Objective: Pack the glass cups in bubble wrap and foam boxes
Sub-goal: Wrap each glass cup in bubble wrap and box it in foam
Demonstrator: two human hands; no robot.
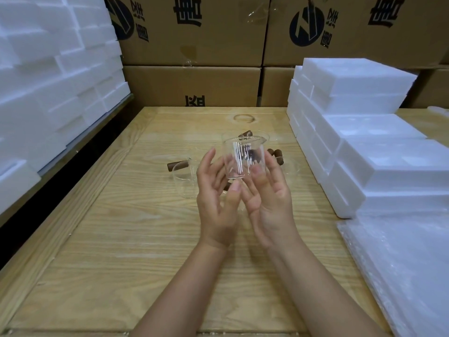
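Above the middle of the wooden table [121,239] I hold a clear glass cup [239,158] upright between both hands. My right hand [269,203] grips it, thumb on the near wall and fingers round the far side. My left hand [216,200] touches the cup's left side with straight fingers, its thumb tip just under the base. A second glass cup [185,181] with a brown wooden handle stands on the table to the left. More brown-handled cups [279,158] stand behind my right hand, partly hidden.
Open white foam boxes [369,147] are stacked on the table's right side. A pile of bubble wrap sheets [401,268] lies at the near right. Foam pieces [48,81] are piled high on the left. Printed cardboard cartons [194,45] form a wall behind the table.
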